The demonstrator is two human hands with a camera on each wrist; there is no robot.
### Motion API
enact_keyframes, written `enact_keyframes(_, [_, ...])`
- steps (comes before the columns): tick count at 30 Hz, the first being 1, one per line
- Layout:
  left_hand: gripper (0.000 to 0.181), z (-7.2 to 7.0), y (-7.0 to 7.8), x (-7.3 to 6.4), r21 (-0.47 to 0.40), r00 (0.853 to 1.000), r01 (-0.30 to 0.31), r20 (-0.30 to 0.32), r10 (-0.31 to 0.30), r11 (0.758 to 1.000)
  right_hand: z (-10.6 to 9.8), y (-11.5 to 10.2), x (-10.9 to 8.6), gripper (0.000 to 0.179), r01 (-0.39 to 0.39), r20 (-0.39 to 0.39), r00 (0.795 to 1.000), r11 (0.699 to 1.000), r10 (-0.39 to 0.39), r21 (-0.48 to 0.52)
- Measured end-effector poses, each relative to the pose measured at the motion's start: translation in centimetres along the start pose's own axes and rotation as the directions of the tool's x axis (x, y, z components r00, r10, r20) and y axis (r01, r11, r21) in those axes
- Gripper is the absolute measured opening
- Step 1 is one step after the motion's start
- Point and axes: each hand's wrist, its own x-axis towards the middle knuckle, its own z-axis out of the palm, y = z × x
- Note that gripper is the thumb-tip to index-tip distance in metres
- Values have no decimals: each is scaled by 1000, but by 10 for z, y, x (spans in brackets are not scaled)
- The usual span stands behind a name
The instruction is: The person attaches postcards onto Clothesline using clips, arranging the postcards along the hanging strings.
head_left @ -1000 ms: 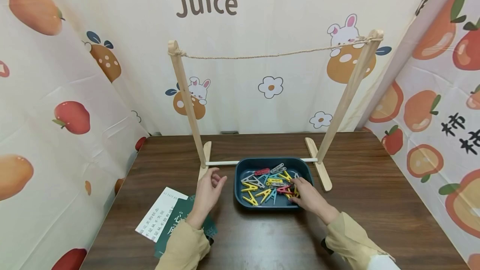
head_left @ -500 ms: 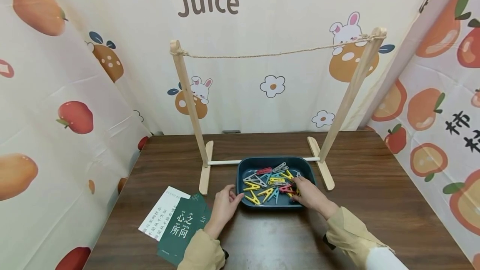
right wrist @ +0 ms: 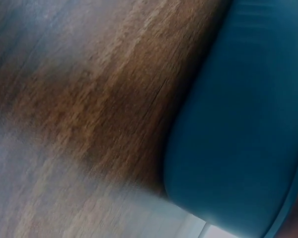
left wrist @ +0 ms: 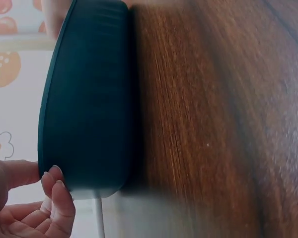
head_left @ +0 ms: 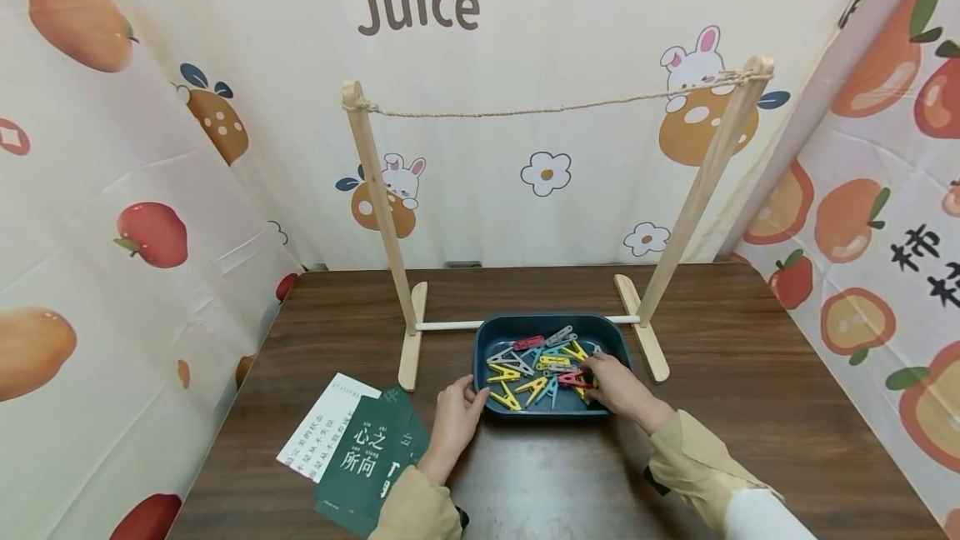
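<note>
A dark blue plastic tray [head_left: 525,412] on the table holds several clothespins [head_left: 536,388] in yellow, red, blue and grey. My left hand [head_left: 459,419] is at its front left corner. In the left wrist view the thumb and fingers of that hand [left wrist: 35,213] pinch the tray's rim [left wrist: 41,124]. Over the right side of the tray, my right hand [head_left: 621,390] reaches down among the clothespins, close to a red one [head_left: 572,378]. Its fingertips are mostly hidden, and I cannot tell if they grip a clothespin. The right wrist view mainly shows the tray's outer wall [right wrist: 238,124].
Behind the tray stands a wooden frame [head_left: 384,232] with a rope [head_left: 517,113] strung between its posts and a white bar [head_left: 450,326] low down. Green and white printed cards [head_left: 363,457] lie at the left, beside my left sleeve. Printed curtains surround the wooden table [head_left: 750,390].
My left hand has come right and down from above the frame's left foot to the tray's left corner, where it pinches the rim. My right hand has stayed over the clothespins, shifting only slightly.
</note>
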Motion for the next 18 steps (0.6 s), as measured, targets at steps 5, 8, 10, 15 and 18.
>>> enact_keyframes(5, [32, 2, -1, -2, -27, 1000, 11, -24, -11, 1000, 2, 1, 1, 31, 20, -14, 1000, 1000, -19, 20])
enact_keyframes(8, [32, 3, -1, -3, -41, 999, 30, -30, -31, 999, 2, 1, 1, 28, 24, -16, 1000, 999, -24, 44])
enact_keyframes(10, [33, 3, -2, -3, -52, 998, 46, -29, -48, 998, 2, 1, 1, 27, 25, -21, 1000, 998, -24, 54])
enact_keyframes(15, [33, 4, -2, -2, -86, 998, 62, -27, -64, 994, 2, 1, 1, 26, -4, -25, 1000, 997, 6, 81])
enact_keyframes(18, [32, 5, -2, -2, -98, 997, 70, -24, -72, 993, 0, 0, 0, 25, -27, -21, 999, 994, 29, 106])
